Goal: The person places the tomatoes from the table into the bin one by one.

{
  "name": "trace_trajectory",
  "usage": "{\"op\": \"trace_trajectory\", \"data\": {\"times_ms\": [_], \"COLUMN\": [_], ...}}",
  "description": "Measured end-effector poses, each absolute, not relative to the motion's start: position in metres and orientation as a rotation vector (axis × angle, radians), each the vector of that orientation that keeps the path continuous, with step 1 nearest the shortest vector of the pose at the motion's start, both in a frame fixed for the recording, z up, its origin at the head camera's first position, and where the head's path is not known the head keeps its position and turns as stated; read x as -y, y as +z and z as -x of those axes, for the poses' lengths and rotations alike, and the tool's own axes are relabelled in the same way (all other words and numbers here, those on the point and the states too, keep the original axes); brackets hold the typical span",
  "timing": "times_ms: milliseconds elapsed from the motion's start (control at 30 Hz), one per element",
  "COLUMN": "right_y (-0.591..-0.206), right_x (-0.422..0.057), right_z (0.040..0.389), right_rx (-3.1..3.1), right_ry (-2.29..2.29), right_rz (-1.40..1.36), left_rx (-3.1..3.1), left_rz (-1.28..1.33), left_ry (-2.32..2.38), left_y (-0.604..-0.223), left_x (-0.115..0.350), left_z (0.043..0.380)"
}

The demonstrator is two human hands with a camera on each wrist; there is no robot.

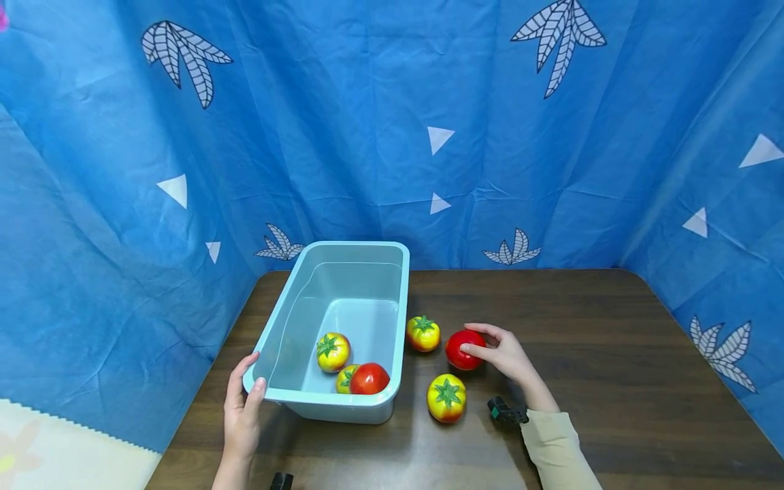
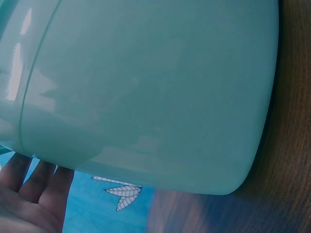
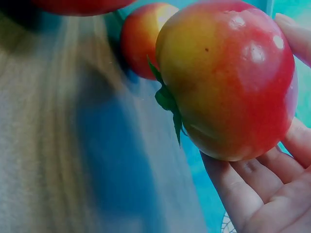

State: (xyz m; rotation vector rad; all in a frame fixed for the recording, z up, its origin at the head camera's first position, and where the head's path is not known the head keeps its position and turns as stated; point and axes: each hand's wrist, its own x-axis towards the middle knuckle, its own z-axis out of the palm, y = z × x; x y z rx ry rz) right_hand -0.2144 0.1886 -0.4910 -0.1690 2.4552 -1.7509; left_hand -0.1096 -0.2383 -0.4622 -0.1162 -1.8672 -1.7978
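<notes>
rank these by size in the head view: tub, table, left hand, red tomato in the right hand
1. Table
2. Tub
3. Left hand
4. Red tomato in the right hand, partly covered by fingers

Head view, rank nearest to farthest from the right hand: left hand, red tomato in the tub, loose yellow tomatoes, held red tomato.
1. Held red tomato: in the right hand.
2. Loose yellow tomatoes: left of that hand; too close to call.
3. Red tomato in the tub: near right corner.
4. Left hand: far left, at the tub's rim.
</notes>
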Motion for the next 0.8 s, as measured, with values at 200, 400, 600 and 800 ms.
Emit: {"op": "trace_trajectory", "data": {"times_ms": [200, 400, 600, 800], "right_y": [-0.481, -0.468, -0.456, -0.448], "right_x": [-0.191, -0.192, -0.190, -0.189], "right_z": [0.210, 0.208, 0.205, 0.206], "right_rx": [-2.455, -2.449, -2.432, -2.440], "right_ry": [-1.795, -1.824, -1.867, -1.880], "right_rz": [0.220, 0.246, 0.263, 0.285], "left_rx": [1.897, 1.897, 1.885, 1.871], "left_rz": [0.046, 0.040, 0.057, 0.096], "left_ry": [-1.785, -1.785, -1.788, -1.803], "left_y": [-0.460, -0.461, -0.461, -0.462], "left_x": [0.236, 0.236, 0.237, 0.237], "left_z": [0.109, 0.109, 0.109, 0.110]}}
